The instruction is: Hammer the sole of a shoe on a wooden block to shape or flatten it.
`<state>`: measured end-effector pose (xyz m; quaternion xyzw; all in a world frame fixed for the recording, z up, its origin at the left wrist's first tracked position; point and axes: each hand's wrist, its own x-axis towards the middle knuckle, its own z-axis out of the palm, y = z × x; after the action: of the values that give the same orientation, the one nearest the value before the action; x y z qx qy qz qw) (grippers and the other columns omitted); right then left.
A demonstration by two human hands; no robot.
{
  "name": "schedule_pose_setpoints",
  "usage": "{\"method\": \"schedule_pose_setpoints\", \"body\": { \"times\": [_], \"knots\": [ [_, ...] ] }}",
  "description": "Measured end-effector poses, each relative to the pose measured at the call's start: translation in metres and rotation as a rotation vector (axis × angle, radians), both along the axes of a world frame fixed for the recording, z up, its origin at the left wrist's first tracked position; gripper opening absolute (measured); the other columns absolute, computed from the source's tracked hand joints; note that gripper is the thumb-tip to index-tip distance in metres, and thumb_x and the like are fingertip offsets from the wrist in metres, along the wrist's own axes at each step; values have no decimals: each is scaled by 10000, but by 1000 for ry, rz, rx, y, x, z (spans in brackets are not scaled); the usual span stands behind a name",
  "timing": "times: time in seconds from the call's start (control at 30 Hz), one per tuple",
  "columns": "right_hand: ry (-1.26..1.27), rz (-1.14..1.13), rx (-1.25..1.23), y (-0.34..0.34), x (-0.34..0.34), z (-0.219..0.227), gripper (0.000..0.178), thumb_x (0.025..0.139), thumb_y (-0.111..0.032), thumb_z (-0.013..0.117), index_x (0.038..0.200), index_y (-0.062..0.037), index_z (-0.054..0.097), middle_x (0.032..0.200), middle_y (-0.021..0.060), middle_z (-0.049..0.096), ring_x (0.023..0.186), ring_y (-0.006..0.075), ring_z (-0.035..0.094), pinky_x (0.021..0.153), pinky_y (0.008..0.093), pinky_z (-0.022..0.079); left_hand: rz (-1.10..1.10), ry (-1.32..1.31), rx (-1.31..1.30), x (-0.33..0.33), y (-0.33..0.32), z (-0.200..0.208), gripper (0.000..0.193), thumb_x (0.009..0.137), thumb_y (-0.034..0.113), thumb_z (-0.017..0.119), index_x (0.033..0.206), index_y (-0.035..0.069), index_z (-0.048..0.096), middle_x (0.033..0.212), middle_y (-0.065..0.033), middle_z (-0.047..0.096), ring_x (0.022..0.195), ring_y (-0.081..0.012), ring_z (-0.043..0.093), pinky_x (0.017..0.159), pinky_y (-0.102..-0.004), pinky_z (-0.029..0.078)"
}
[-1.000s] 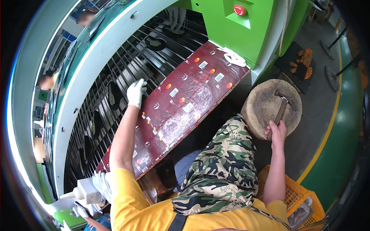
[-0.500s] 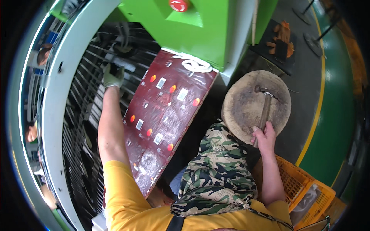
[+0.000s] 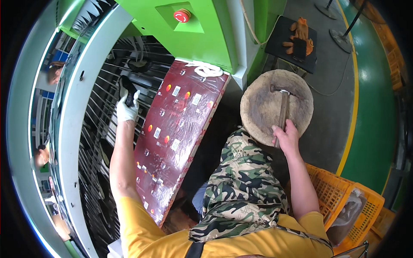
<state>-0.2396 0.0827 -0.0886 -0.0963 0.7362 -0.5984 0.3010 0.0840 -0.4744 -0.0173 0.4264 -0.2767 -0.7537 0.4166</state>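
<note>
My left hand (image 3: 127,107), in a white glove, reaches out over a rack of metal rods (image 3: 95,92). Its fingers are closed round a dark shoe-shaped piece (image 3: 125,86) with a paler inner side; whether this is a sole or an upper I cannot tell. Bare and closed, my right hand (image 3: 287,136) grips the lower end of a hammer's (image 3: 284,107) wooden handle. The hammer's head lies on top of a round, worn block (image 3: 258,96), which stands to the right of my knees.
Between my arms slopes a dark red, film-covered board (image 3: 172,124). A green machine housing (image 3: 206,38) with a red emergency button (image 3: 182,16) rises ahead. Orange gloves (image 3: 302,32) and a dark phone-like object (image 3: 299,49) lie on a black stool (image 3: 279,34). Orange crates (image 3: 365,215) stand lower right.
The dark piece in my left hand has come up clear of the rods and shows more fully. My right hand keeps hold of the hammer on the block. The whole view has shifted slightly.
</note>
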Motion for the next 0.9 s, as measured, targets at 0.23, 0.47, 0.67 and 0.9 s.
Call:
{"method": "schedule_pose_setpoints", "body": {
  "times": [0.23,0.47,0.67,0.9],
  "knots": [
    [-14,-36,-41,7,-8,-9,226,900,-125,720,1021,23,600,773,93,656,551,189,639,511,339,521,-323,-277,-238,12,185,97,401,1034,253,563,1349,12,620,1170,-209,739,766,-145,676,551,-203,483],
    [-32,-2,-129,8,-13,-12,203,904,-106,713,1017,17,597,775,96,661,568,192,657,521,343,543,-640,-433,-404,-9,307,151,402,953,234,688,1232,-47,616,1038,-230,760,630,-194,679,549,-269,516],
    [-207,-35,-180,41,-9,-9,250,908,-36,663,1124,37,561,816,120,677,572,201,680,468,342,544,-983,-499,-304,-78,370,142,366,912,229,694,1118,-73,691,936,-192,773,632,-179,686,548,-265,500],
    [344,-13,40,106,3,49,376,910,-34,650,1275,-5,565,838,191,698,653,301,719,612,414,581,-1108,-865,-597,-147,377,147,325,838,175,788,1087,-30,748,836,-90,755,581,-140,699,471,-222,493]
  ]
}}
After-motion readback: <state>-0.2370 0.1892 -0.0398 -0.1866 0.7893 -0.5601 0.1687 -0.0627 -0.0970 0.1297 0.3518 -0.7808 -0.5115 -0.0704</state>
